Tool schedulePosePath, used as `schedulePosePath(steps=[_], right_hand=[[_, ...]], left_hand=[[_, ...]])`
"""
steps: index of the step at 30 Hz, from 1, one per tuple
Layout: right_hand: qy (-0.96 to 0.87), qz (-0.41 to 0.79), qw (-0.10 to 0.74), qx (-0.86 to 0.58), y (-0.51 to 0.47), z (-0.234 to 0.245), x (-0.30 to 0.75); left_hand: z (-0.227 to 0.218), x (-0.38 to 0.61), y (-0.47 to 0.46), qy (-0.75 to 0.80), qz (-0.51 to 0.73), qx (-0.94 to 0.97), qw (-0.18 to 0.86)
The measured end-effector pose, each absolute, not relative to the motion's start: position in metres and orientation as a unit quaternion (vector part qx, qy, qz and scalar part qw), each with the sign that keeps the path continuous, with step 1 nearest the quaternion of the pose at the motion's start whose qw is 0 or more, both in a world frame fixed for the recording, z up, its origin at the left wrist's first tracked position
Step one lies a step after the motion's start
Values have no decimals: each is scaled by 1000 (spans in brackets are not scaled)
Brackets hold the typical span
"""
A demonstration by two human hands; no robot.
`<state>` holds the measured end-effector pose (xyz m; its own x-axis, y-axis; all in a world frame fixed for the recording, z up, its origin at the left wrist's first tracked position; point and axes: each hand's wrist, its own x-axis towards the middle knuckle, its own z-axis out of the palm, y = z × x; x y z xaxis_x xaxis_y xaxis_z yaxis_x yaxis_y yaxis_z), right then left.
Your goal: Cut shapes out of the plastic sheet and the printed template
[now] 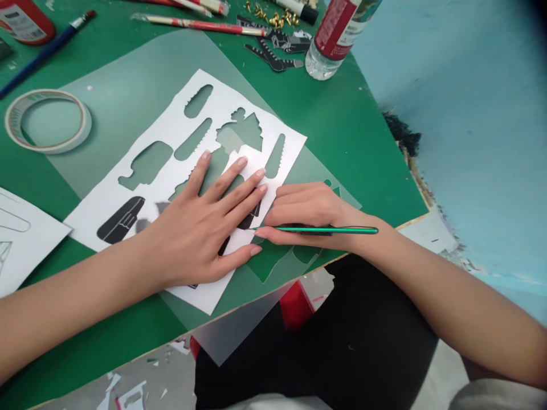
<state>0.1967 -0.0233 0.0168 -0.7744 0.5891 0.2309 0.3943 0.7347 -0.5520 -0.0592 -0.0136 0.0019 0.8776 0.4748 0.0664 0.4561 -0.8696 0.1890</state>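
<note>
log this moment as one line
left hand: spread on cut-out white paper | right hand: holds green pen-like tool, tip at paper | translucent sheet: under paper

Two hands are working at one white cut-out sheet (173, 125), the left hand (199, 228) spreading over it and the right hand (303, 210) gripping one slim green tool (329, 230), with at least one translucent sheet (115, 91) lying beneath. Left of the cut-out sheet, one tape roll (79, 134), one second paper (38, 228), one blue brush (47, 54) and one red container (32, 20) are sitting. Beyond it, one water bottle (335, 37), one marker (294, 8), at least two red pencils (205, 24) and uncountably many brass fasteners (277, 20) are gathering.
</note>
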Motion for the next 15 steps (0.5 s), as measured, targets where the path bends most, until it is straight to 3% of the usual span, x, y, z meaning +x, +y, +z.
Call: schedulePosePath(steps=[15], right_hand=[[-898,243,253,-266,-26,9,193]], left_hand=[[5,-66,5,183,40,977,98]])
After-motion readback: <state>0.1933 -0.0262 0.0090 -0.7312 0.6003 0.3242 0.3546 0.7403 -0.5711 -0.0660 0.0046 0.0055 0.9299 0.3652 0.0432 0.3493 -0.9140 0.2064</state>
